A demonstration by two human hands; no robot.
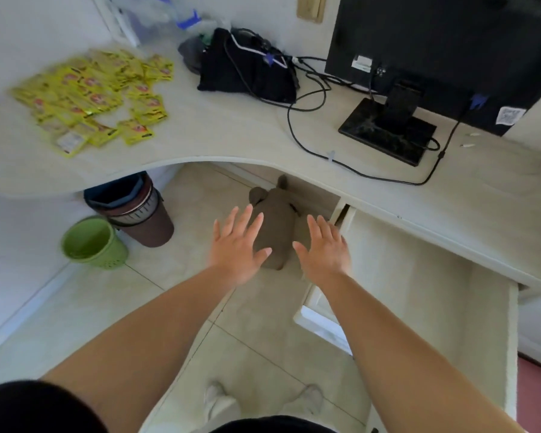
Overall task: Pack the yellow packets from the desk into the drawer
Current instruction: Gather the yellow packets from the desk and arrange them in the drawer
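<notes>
Several yellow packets (pixel 97 95) lie scattered in a loose heap on the far left of the pale curved desk (pixel 231 132). A white drawer (pixel 419 292) stands pulled out under the desk's right side, and nothing shows inside it. My left hand (pixel 236 248) and my right hand (pixel 325 250) are stretched forward side by side, palms down with fingers spread, in the air below the desk edge and left of the drawer. Neither hand holds anything, and both are well apart from the packets.
A black bag (pixel 247 67) with cables and a black monitor (pixel 434 51) on its stand occupy the back of the desk. Under the desk are a brown bin (pixel 141 217), a green bin (pixel 91 242) and a brown plush toy (pixel 275 226) on the tiled floor.
</notes>
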